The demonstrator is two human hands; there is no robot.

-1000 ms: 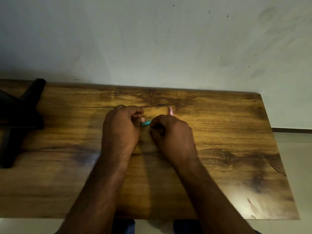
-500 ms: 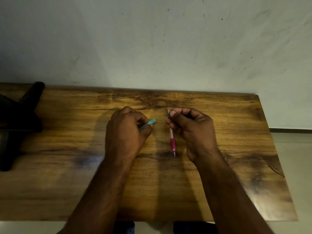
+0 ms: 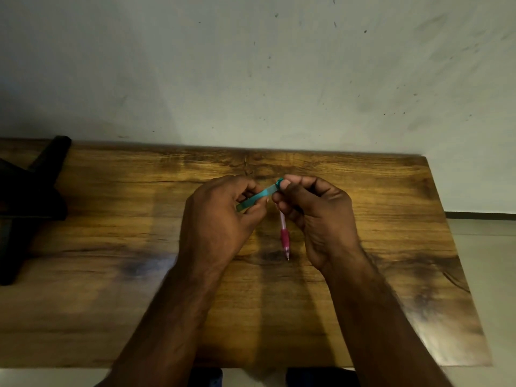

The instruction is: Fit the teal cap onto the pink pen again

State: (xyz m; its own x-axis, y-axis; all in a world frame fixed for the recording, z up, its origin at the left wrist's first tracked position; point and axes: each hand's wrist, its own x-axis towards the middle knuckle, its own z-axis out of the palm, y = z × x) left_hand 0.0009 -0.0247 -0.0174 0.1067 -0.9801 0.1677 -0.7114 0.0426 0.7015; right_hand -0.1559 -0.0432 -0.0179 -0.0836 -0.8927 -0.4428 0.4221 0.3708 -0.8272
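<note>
We see both hands over the middle of the wooden desk, close together, far of centre. Left hand: fingers curled, pinching a teal pen part – a flat translucent strip, looks like a cap or clip piece, angled up to the right. Its far end meets the top of the pen at the right hand's fingertips. Right hand: fingers curled round the upper end of a pink pen, gripping it. The pen hangs roughly upright, tip pointing down toward the near side, pink rubber grip section visible below the hand, clear barrel above it. We can't tell whether the tip touches the desk or sits just above it; there's a dark patch of grain or shadow under it. We also can't tell if the teal part is seated on the pen or only touching. Far left: a dark black stand on the desk, well apart from the hands. Behind the desk, a pale speckled wall.
</note>
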